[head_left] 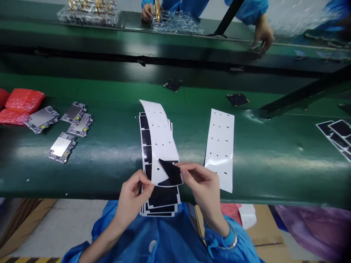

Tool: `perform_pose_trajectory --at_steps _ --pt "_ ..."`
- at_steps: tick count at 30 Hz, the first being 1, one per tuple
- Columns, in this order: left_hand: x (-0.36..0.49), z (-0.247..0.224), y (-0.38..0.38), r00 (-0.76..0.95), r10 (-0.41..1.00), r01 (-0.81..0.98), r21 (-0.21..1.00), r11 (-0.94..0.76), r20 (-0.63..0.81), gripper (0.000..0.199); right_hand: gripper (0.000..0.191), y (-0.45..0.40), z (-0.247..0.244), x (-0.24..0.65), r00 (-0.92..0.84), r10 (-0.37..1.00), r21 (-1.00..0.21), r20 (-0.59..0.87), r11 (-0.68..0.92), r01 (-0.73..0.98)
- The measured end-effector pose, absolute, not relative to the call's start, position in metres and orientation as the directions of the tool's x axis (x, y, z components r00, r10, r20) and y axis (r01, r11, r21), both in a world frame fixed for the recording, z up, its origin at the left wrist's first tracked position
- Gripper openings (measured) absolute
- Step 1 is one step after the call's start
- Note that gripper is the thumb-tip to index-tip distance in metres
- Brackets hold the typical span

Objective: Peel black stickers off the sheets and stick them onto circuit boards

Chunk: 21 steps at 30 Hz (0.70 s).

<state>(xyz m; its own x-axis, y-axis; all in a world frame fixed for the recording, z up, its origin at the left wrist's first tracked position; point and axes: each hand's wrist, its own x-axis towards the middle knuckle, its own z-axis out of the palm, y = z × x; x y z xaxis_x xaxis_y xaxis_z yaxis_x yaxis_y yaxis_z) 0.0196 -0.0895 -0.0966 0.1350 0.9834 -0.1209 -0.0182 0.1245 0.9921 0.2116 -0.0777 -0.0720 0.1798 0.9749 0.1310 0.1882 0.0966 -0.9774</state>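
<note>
The left hand grips a stack of white-backed black film sheets at the counter's near edge; the right hand pinches a black piece lifting off it.

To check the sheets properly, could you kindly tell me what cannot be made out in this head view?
All in the head view:
Stack of black sheets: partly hidden by the left hand and right hand.
Circuit boards: markings too small to read.
Red packets: cut off by the left edge.
Co-worker's hand: arm cut off by the top edge.
</note>
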Motion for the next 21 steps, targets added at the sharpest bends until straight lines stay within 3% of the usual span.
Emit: perform_pose_trajectory --at_steps 4,8,11,18,21 --pt "0.02 -0.1 -0.092 0.108 0.978 -0.063 0.98 0.188 -0.181 0.029 0.013 -0.078 -0.072 0.215 0.156 0.977 -0.974 0.146 0.115 0.194" --pt "0.025 -0.096 -0.088 0.136 0.976 -0.104 0.977 0.187 -0.173 0.023 0.017 -0.083 -0.072 0.205 -0.001 0.947 -0.887 0.322 0.302 0.349" --pt "0.028 -0.094 -0.086 0.161 0.962 -0.152 0.958 0.244 -0.219 0.018 0.022 -0.087 -0.074 0.199 -0.101 0.924 -0.831 0.369 0.376 0.409" --pt "0.029 -0.099 -0.085 0.154 0.954 -0.199 0.937 0.286 -0.258 0.022 0.024 -0.09 -0.076 0.206 -0.132 0.923 -0.823 0.361 0.383 0.419" --pt "0.019 -0.1 -0.083 0.144 0.956 -0.244 0.927 0.285 -0.256 0.027 0.027 -0.086 -0.085 0.221 -0.042 0.954 -0.846 0.296 0.282 0.453"
